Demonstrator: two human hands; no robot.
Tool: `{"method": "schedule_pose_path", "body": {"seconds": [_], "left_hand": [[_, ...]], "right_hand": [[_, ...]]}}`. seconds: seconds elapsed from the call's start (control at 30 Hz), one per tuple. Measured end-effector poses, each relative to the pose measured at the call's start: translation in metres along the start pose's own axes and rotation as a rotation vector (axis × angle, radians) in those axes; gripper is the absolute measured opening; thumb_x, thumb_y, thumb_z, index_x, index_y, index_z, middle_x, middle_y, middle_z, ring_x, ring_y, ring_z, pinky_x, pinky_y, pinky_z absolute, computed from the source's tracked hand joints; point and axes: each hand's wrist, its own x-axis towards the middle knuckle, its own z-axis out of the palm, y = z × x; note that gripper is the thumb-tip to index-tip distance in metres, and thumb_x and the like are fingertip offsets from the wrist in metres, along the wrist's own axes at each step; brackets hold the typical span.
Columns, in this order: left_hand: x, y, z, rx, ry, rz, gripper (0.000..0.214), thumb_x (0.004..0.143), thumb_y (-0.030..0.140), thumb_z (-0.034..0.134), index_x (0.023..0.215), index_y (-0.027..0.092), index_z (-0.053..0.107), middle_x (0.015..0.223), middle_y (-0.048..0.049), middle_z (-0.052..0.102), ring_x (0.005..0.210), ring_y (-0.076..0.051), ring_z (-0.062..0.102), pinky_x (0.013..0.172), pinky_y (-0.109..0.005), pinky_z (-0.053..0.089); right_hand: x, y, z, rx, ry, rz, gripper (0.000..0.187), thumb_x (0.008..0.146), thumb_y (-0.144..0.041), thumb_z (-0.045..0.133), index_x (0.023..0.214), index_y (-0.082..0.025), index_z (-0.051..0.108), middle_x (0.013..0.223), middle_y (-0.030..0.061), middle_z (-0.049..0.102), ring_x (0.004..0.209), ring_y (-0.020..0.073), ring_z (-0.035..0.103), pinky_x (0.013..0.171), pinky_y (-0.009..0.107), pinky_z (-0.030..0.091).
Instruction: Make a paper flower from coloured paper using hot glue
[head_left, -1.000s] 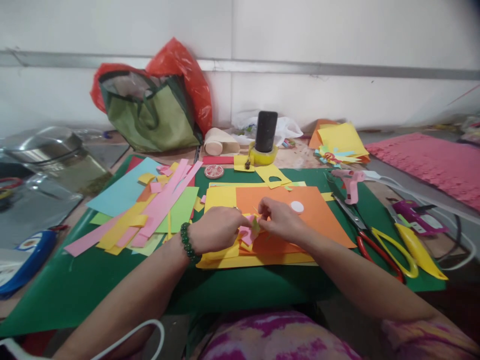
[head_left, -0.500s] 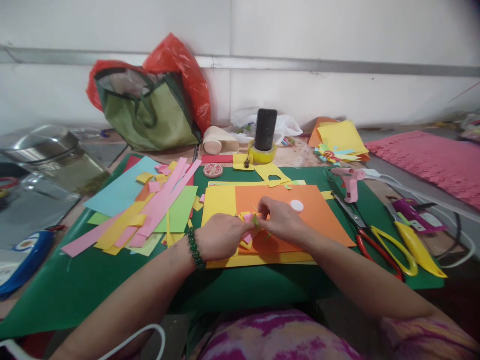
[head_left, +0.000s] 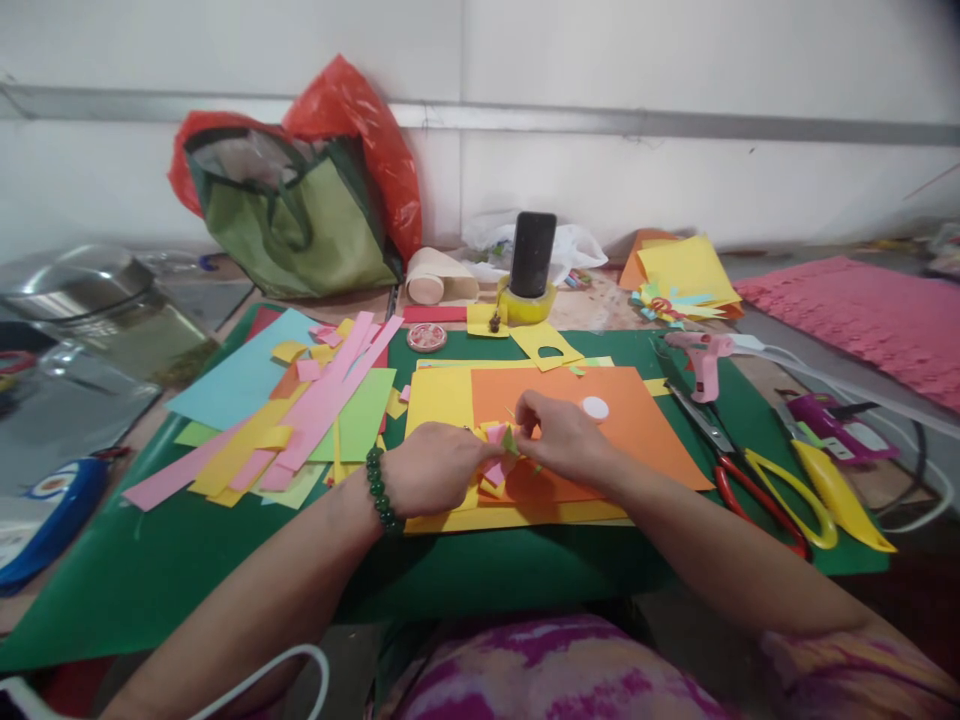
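Over the orange paper sheet [head_left: 637, 440], my two hands meet at a small paper craft piece [head_left: 495, 473] made of pink, yellow and green bits. My left hand [head_left: 439, 465], with a green bead bracelet at its wrist, is closed and grips the piece from the left. My right hand [head_left: 562, 438] pinches at its green part from the right; the fingertips partly hide what they hold. Under the orange sheet lies a yellow paper sheet [head_left: 441, 400]. A white paper disc [head_left: 595, 408] lies just beyond my right hand.
Pink paper strips [head_left: 337, 400] and other cut paper lie left. On the right are scissors [head_left: 720, 440], a pink glue gun [head_left: 703, 362] and a yellow-handled cutter [head_left: 840, 495]. A phone [head_left: 532, 255] stands in a tape roll [head_left: 529, 305]; a green bag [head_left: 300, 230] sits behind.
The view has shifted very slightly. My left hand has moved a little at the piece, and more of its pink part shows. My right hand keeps its pinch.
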Motion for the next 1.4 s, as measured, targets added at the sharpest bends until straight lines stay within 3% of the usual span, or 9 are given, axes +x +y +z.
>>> {"method": "schedule_pose_path", "body": {"seconds": [0.33, 0.77, 0.93, 1.17, 1.3, 1.4], "left_hand": [[0.002, 0.000, 0.002, -0.038, -0.029, 0.007, 0.048, 0.079, 0.006, 0.045, 0.124, 0.020, 0.053, 0.089, -0.0083, 0.072, 0.088, -0.024, 0.068, 0.067, -0.029, 0.049], [0.000, 0.005, 0.000, -0.016, -0.052, -0.024, 0.049, 0.079, 0.010, 0.045, 0.126, 0.025, 0.053, 0.085, -0.0082, 0.072, 0.081, -0.027, 0.069, 0.061, -0.030, 0.047], [0.001, 0.005, -0.001, -0.015, -0.051, -0.029, 0.049, 0.079, 0.010, 0.045, 0.126, 0.024, 0.053, 0.084, -0.0085, 0.072, 0.081, -0.026, 0.069, 0.062, -0.030, 0.047], [-0.001, 0.004, 0.001, -0.041, -0.020, -0.006, 0.051, 0.077, 0.009, 0.046, 0.123, 0.028, 0.056, 0.083, -0.0066, 0.071, 0.077, -0.024, 0.068, 0.061, -0.028, 0.046], [-0.002, 0.005, 0.000, -0.041, -0.025, -0.006, 0.055, 0.076, 0.009, 0.047, 0.127, 0.029, 0.053, 0.084, -0.0062, 0.072, 0.078, -0.024, 0.069, 0.061, -0.028, 0.046], [-0.005, 0.004, -0.004, -0.033, -0.033, -0.036, 0.053, 0.077, 0.009, 0.046, 0.128, 0.025, 0.053, 0.087, -0.0085, 0.072, 0.081, -0.026, 0.069, 0.064, -0.030, 0.048]], "right_hand": [[0.002, 0.004, 0.003, 0.015, 0.004, -0.008, 0.010, 0.074, -0.020, 0.059, 0.078, -0.020, 0.049, 0.075, -0.0007, 0.066, 0.066, 0.0133, 0.057, 0.053, 0.022, 0.032], [0.001, 0.005, 0.005, -0.004, 0.009, -0.055, 0.010, 0.075, -0.023, 0.057, 0.080, -0.020, 0.049, 0.077, -0.0011, 0.068, 0.066, 0.0131, 0.057, 0.054, 0.023, 0.032], [0.000, 0.004, 0.000, 0.031, -0.004, -0.065, 0.010, 0.074, -0.026, 0.057, 0.079, -0.020, 0.050, 0.078, -0.0011, 0.067, 0.068, 0.0139, 0.058, 0.058, 0.024, 0.034], [0.007, 0.014, -0.013, 0.062, 0.095, -0.026, 0.009, 0.071, -0.024, 0.055, 0.079, -0.020, 0.052, 0.077, -0.0013, 0.064, 0.065, 0.0133, 0.053, 0.056, 0.025, 0.035], [0.007, 0.016, -0.017, 0.021, 0.018, 0.019, 0.018, 0.072, -0.025, 0.056, 0.089, -0.020, 0.055, 0.083, 0.0002, 0.065, 0.068, 0.0139, 0.056, 0.057, 0.024, 0.036], [0.005, 0.015, -0.013, -0.029, -0.069, 0.007, 0.040, 0.075, -0.037, 0.059, 0.111, -0.020, 0.056, 0.095, 0.0042, 0.066, 0.078, 0.0176, 0.061, 0.061, 0.025, 0.038]]}}
